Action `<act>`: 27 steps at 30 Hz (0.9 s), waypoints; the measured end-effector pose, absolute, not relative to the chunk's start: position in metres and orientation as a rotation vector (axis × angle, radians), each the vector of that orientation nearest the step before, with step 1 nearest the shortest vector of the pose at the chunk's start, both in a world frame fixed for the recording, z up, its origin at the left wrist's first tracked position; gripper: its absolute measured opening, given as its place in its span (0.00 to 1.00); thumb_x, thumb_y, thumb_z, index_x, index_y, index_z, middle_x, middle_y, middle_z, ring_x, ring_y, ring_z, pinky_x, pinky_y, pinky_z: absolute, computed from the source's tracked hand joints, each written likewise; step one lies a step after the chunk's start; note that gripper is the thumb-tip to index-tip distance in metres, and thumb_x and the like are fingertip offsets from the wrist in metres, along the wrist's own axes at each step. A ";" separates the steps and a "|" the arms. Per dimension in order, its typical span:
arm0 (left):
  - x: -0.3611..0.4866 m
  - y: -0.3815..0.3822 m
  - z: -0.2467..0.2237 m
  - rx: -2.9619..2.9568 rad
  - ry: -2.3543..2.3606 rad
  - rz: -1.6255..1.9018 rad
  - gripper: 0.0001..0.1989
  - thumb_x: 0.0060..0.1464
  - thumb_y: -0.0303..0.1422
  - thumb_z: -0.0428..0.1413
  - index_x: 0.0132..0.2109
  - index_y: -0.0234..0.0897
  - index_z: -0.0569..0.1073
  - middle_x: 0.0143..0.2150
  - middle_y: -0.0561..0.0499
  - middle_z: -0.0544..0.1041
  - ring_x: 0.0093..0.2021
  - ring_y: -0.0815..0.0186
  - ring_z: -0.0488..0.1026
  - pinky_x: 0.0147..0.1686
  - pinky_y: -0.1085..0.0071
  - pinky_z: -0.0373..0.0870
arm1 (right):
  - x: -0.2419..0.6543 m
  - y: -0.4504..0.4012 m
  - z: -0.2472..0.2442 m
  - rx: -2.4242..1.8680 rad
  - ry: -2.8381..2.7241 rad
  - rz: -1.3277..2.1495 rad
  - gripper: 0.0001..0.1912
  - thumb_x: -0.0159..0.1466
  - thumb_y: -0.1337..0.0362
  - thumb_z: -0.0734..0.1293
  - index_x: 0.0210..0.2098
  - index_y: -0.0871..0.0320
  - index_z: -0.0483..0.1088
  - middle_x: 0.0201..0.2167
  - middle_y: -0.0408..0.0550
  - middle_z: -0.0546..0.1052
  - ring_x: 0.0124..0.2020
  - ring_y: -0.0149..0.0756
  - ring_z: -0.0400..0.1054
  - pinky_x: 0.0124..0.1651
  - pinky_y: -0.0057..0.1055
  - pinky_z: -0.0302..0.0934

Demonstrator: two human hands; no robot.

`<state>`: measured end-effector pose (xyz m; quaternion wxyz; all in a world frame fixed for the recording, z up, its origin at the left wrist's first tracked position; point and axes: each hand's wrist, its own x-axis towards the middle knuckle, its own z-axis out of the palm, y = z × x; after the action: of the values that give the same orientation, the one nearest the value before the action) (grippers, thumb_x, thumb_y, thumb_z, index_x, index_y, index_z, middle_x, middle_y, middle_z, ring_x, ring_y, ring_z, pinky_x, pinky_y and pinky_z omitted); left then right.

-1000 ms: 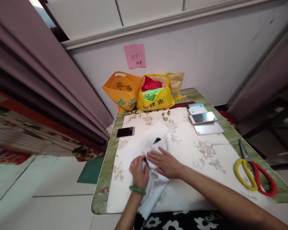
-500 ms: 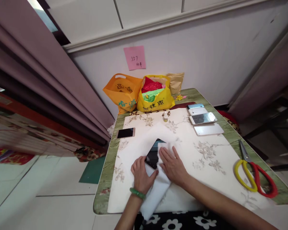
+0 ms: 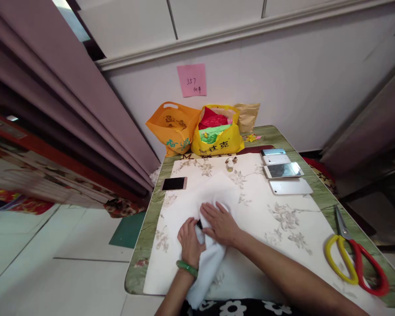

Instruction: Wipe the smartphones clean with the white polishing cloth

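Note:
A black phone [image 3: 199,224] lies on the table, mostly hidden beneath a white cloth [image 3: 209,268]; only a dark corner shows. My left hand [image 3: 190,240], with a green bangle at the wrist, curls round the phone's near left edge and steadies it. On top, my right hand [image 3: 221,224] presses the cloth down over the phone, its fingers stretched forward and the thumb toward the left hand. The lower end of the cloth trails to the table's front edge.
Left of centre lies a gold phone [image 3: 174,183]. Several phones, including a white one [image 3: 291,186], lie at the right edge. Scissors [image 3: 347,245] rest front right. A small bottle [image 3: 229,165], an orange bag [image 3: 174,129] and a yellow bag [image 3: 219,142] stand behind.
My right hand has moved left and slightly down, drawing the cloth over the phone, whose screen was largely exposed before. The left hand stays at the phone's edge. The view has shifted slightly.

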<state>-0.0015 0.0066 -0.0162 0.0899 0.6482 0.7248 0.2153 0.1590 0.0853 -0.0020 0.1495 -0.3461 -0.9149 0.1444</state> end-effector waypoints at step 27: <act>0.003 0.005 -0.010 1.953 2.167 0.623 0.28 0.46 0.32 0.58 0.55 0.36 0.63 0.58 0.40 0.66 0.58 0.50 0.62 0.55 0.54 0.56 | 0.169 0.096 -0.012 -1.189 -2.588 0.176 0.31 0.70 0.55 0.54 0.67 0.63 0.49 0.67 0.54 0.54 0.68 0.42 0.47 0.67 0.44 0.41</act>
<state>0.0030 0.0047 -0.0103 0.0791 0.6526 0.7242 0.2080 0.1691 0.0957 -0.0119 0.1438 -0.4125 -0.8975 0.0609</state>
